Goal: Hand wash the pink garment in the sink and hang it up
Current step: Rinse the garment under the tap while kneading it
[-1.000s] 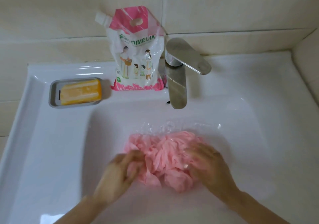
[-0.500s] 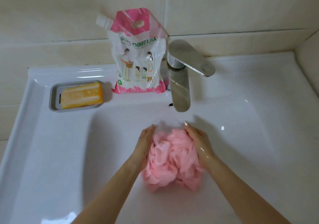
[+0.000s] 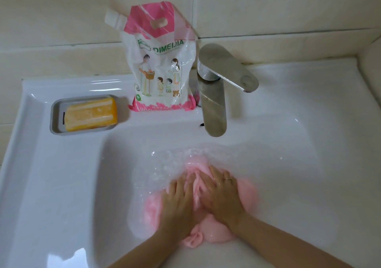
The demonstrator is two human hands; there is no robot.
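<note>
The pink garment (image 3: pixel 246 197) lies bunched and soaked at the bottom of the sink (image 3: pixel 61 185), pressed flat under both hands. The left hand (image 3: pixel 177 201) and the right hand (image 3: pixel 222 197) sit side by side on top of it, fingers stretched out fairly straight and pointing away from the person, palms down on the cloth rather than closed round it. Pink folds show between the two hands, to either side of them and just below the wrists. A thin ring (image 3: pixel 227 178) sits on one right finger. Rippled water (image 3: pixel 165 164) lies just beyond the fingertips. Farther beyond the hands stands the metal tap (image 3: pixel 214 106), its spout over the basin. Left of the tap a pink-and-white detergent pouch (image 3: pixel 162 71) leans on the tiled wall (image 3: pixel 268 9). Well to the left of the hands, on the ledge, an orange bar of soap (image 3: pixel 90 115) rests in a grey dish (image 3: pixel 55 113).
</note>
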